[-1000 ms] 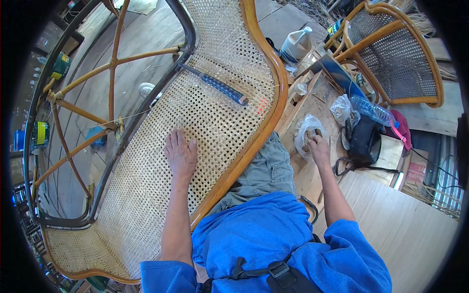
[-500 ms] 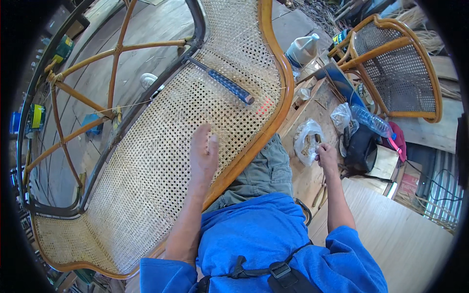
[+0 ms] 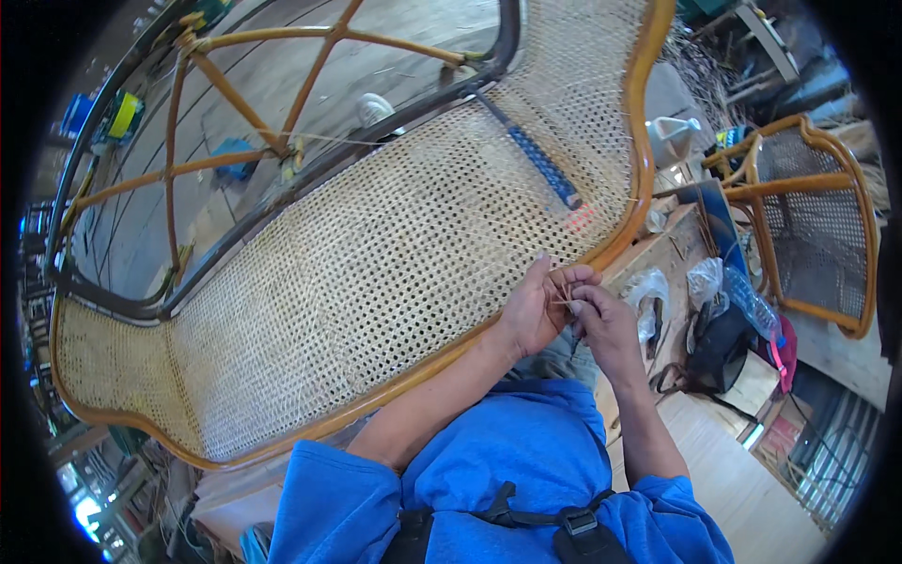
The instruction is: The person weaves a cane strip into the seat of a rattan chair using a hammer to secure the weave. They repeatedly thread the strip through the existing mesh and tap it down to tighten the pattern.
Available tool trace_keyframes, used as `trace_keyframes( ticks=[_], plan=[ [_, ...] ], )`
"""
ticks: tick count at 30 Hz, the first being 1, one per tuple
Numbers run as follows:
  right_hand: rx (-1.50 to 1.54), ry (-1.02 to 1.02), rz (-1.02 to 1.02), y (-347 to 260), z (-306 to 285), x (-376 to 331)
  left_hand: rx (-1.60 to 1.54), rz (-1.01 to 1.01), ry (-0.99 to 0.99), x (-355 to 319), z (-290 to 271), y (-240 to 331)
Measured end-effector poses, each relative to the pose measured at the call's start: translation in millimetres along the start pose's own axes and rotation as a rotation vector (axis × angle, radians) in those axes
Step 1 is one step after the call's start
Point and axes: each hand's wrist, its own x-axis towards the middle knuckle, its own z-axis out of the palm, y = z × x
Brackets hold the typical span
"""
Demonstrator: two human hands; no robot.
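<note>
My left hand (image 3: 540, 315) is turned palm up with its fingers curled, and a few thin light-brown sticks (image 3: 565, 294) lie in it. Against that palm, my right hand (image 3: 604, 329) pinches at the same sticks with thumb and fingers. Both hands meet just above the near rim of a large woven cane panel (image 3: 376, 273), framed in varnished rattan (image 3: 648, 141). On the weave, beyond my hands, rests a hammer (image 3: 540, 162) with a blue and black patterned grip. The sticks are too small to tell more exactly.
A dark curved frame with rattan struts (image 3: 225, 89) stands at the left. To the right are a clear plastic bag (image 3: 648, 293), a plastic bottle (image 3: 749, 305), a black bag (image 3: 716, 355), a white jug (image 3: 669, 139) and a cane-backed chair (image 3: 813, 226).
My right hand has come away from the plastic bag and met my left hand, which moved right from over the weave. Thin sticks now show between them. The view has shifted.
</note>
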Motion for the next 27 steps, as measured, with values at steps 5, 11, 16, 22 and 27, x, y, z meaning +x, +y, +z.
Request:
trace_keyframes(
  ticks=[5, 11, 16, 22, 27],
  plan=[
    [0.03, -0.036, 0.033, -17, 19, 6, -0.156, 0.009, -0.047, -13, -24, 16],
    [-0.038, 0.083, -0.217, -24, 35, 10, -0.189, 0.04, -0.077, -22, -21, 30],
    [-0.51, 0.165, -0.456, -22, 31, 14, -0.224, 0.035, -0.156, -25, -17, 36],
    [-0.672, 0.15, -0.666, -21, 33, 27, -0.089, 0.003, -0.008, -28, -6, 37],
    [-0.287, 0.005, -0.437, -7, 28, 32, -0.061, -0.009, -0.081, -29, -10, 36]
  ],
)
